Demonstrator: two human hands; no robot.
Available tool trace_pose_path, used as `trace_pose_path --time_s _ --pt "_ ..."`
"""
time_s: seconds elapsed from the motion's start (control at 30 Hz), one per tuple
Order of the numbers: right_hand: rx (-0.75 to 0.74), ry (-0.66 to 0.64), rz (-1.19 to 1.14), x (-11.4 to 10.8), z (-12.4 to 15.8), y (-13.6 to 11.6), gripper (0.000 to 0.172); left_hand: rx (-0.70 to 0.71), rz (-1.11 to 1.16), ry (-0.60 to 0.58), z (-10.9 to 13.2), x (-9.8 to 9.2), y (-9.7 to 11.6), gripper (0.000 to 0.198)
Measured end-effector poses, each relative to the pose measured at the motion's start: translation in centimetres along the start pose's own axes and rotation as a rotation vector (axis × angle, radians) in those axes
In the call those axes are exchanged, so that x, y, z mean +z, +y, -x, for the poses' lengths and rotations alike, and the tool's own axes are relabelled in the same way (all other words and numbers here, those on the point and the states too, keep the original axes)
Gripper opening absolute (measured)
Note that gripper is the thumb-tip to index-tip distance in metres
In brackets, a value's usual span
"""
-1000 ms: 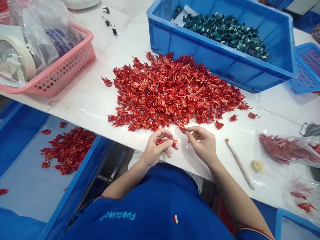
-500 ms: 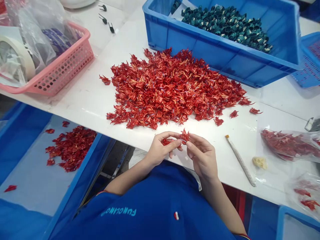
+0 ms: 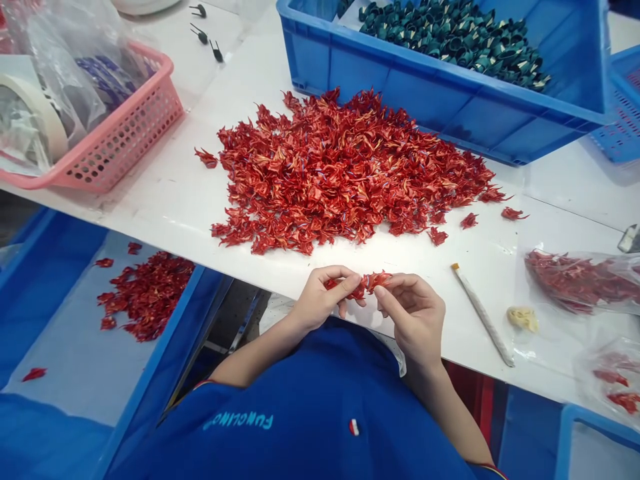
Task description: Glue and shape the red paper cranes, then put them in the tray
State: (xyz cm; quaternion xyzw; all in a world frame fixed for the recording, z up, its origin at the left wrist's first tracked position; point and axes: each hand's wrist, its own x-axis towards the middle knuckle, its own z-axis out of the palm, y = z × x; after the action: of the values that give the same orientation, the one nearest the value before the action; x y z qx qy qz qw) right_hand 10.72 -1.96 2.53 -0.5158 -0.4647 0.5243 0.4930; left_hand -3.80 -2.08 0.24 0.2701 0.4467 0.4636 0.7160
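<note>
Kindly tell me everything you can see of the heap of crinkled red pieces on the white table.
The wide heap of crinkled red pieces spreads across the white table. Its glossy pointed pieces, flecked orange and pale blue, look like thin fabric or foil. Its far side lies along the blue plastic crate; contact is unclear. A few pieces lie apart beside it. The left hand and right hand are clear of it.

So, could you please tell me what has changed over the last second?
The right hand, at the near edge of the heap of glossy red spiky pieces a second ago, has drawn back toward the blue shirt, bringing one red piece to the left hand, which still holds red pieces. The heap and blue plastic crate of dark green pieces stayed put.
</note>
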Motion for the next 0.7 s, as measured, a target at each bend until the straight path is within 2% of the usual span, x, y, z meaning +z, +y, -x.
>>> trace_pose_path --time_s 0.13,0.2,0.33,0.43,0.5,0.7 --pt "-0.069 0.005 0.109 0.2 0.2 0.0 0.011 0.111 -0.123 -0.002 0.3 0.1 0.1 0.042" --pt "-0.119 0.02 0.17 0.2 0.3 0.2 0.009 0.202 -0.221 0.036 0.4 0.2 0.0 0.038" --pt "-0.162 0.031 0.216 0.3 0.6 0.8 0.007 0.521 -0.456 0.144 0.4 0.2 -0.3 0.021" --pt "-0.176 0.083 0.213 0.4 1.0 1.6 0.007 0.743 -0.58 0.205 0.4 0.3 -0.4 0.016" --pt "-0.217 0.098 0.185 0.5 1.1 2.0 0.007 0.803 -0.621 0.227 0.5 0.4 -0.4 0.016" --pt "-0.292 0.029 0.117 0.4 0.8 2.3 0.011 0.864 -0.672 0.23 0.6 -0.1 -0.7 0.014"
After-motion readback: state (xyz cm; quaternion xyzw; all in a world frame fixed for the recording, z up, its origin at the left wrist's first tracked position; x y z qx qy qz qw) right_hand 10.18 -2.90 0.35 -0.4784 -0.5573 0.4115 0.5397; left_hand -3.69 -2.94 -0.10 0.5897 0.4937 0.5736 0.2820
